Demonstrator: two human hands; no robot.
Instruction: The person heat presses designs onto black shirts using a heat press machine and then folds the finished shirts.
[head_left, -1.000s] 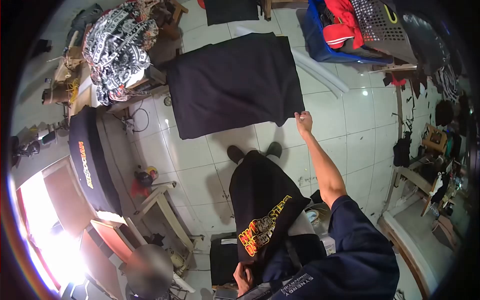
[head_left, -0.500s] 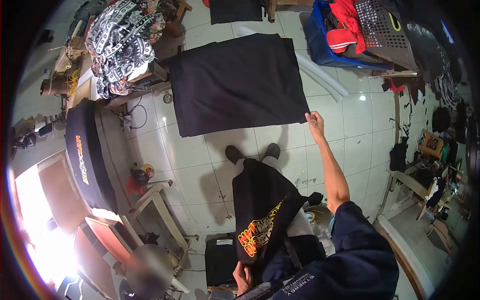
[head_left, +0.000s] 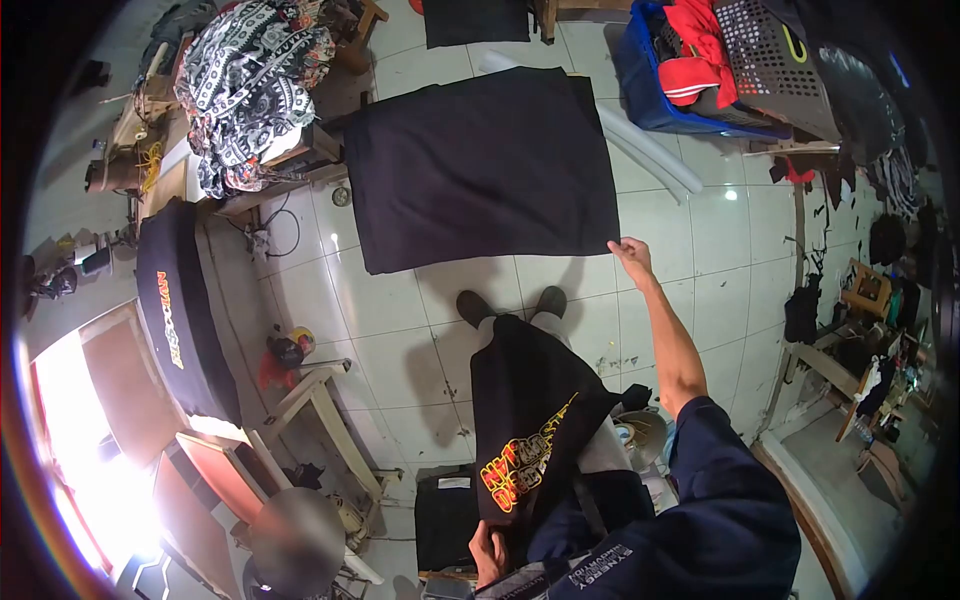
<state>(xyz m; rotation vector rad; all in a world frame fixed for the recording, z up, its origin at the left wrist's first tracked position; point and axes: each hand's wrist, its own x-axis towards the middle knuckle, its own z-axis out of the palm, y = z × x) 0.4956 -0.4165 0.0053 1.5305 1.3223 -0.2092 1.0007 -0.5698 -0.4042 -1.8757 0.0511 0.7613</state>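
A large black cloth (head_left: 480, 170) lies spread out flat in front of me, with soft wrinkles across it. My right hand (head_left: 631, 258), arm stretched forward, pinches its near right corner between thumb and fingers. Draped over my lap is a printed black cloth (head_left: 530, 400) with yellow, red and white lettering. Close to my body, my left hand (head_left: 488, 553) has its fingers curled on the lower edge of that printed cloth; part of the hand is hidden under the fabric.
Patterned fabric (head_left: 250, 95) is heaped at the upper left. A blue crate (head_left: 650, 100) holding red cloth stands upper right, beside white rolls (head_left: 655, 155). Another printed black cloth (head_left: 180, 310) hangs over a support at left. A wooden frame (head_left: 325, 420) stands on the tiled floor.
My right hand has drawn the large cloth's near right corner slightly toward me, and its near edge lies straighter. The left hand stays on the printed cloth.
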